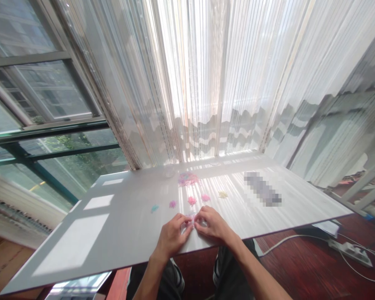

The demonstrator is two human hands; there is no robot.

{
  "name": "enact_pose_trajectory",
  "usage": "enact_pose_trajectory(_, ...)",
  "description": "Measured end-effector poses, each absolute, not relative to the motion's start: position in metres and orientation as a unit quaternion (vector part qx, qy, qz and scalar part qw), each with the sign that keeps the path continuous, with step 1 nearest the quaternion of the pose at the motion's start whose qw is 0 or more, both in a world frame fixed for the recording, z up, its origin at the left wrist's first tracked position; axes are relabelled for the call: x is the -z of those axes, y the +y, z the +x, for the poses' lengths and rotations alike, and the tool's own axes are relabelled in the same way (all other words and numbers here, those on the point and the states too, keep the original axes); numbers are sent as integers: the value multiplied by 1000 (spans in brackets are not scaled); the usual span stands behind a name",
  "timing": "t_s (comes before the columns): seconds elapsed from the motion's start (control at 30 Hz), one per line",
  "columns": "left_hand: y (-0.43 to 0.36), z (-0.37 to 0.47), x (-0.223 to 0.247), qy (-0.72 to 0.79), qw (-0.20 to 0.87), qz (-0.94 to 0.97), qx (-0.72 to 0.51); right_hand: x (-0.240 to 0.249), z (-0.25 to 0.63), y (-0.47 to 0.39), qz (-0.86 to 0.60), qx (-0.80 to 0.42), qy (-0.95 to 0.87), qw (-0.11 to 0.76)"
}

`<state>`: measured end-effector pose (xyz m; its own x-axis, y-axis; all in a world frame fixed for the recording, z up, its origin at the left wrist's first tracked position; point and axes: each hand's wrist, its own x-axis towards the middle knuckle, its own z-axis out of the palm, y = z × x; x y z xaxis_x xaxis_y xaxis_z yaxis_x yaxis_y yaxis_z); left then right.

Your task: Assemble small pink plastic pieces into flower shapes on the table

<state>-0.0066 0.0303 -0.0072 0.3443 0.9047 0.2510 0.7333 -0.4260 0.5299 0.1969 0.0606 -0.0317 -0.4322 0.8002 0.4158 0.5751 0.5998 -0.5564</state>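
My left hand (175,231) and my right hand (213,224) meet near the front edge of the white table (137,237). Thumbs and forefingers of both are closed in a pinch at a small pinkish-purple piece (192,217), partly covered by the fingers. Just beyond them lie small heaps in a loose row: a teal heap (155,208), a purple heap (173,204), a red-pink heap (191,201), a pink heap (205,197) and a yellow heap (223,194). Behind these is a larger mixed pink heap (188,179). The kind of pieces is too small to tell.
A pixelated dark oblong (263,189) lies on the table's right side. A faint clear round item (169,173) is near the back. Sheer curtains (200,83) hang behind the table. On the red floor at right sits a white power strip (350,252) with cables.
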Motion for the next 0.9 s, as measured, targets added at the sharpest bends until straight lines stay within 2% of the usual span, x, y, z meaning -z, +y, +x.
enact_pose_trajectory(0.53, 35, -6, 0, 546, 152, 788, -242, 37, 196, 62, -400, -155, -821, 376)
enact_pose_trajectory(0.9, 33, -5, 5, 547, 146, 789, -238, 30, 196, 58, -403, -164, -822, 367)
